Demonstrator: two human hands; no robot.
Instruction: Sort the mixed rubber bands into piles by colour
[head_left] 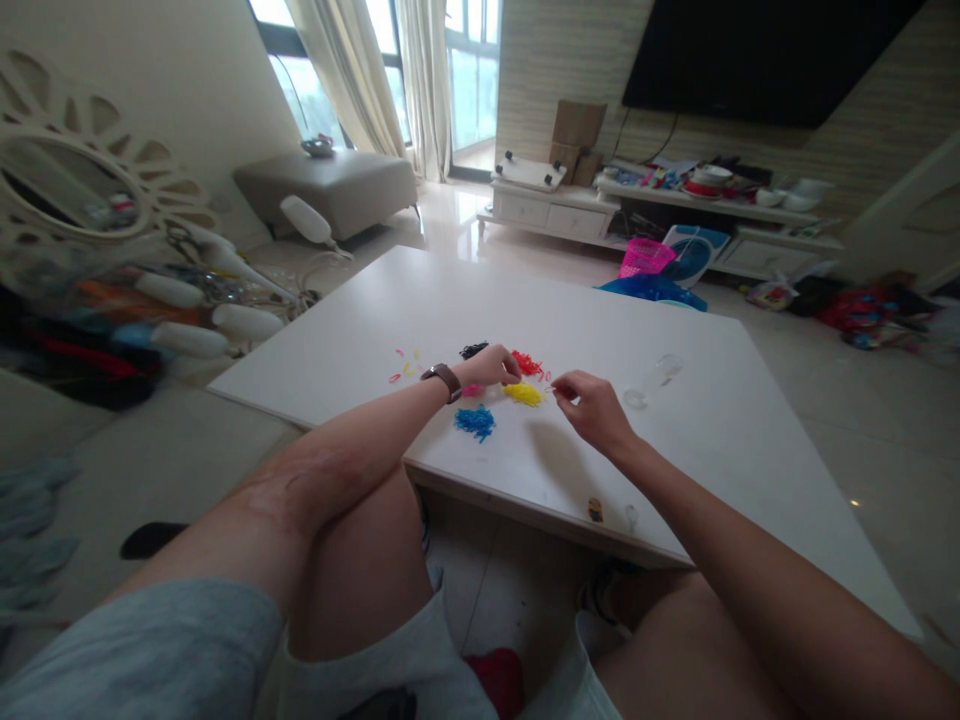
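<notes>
On the white table [420, 290] small bits lie in piles by colour: black [474, 350], red [528, 363], yellow [525, 395], blue [475, 422] and a partly covered pink one [471, 391]. My left hand [495, 366], with a dark watch on its wrist, hovers over the piles, fingers curled down just above the yellow one; what its fingertips hold is hidden. To the right of the red and yellow piles, my right hand [589, 405] is closed in a pinch, with a tiny reddish bit [551, 389] at its fingertips.
Loose pink and yellow bits [405, 368] lie left of the piles. Clear round containers [636, 399] stand to the right. A small dark and yellow item [595, 509] and a clear piece [631, 516] are near the front edge.
</notes>
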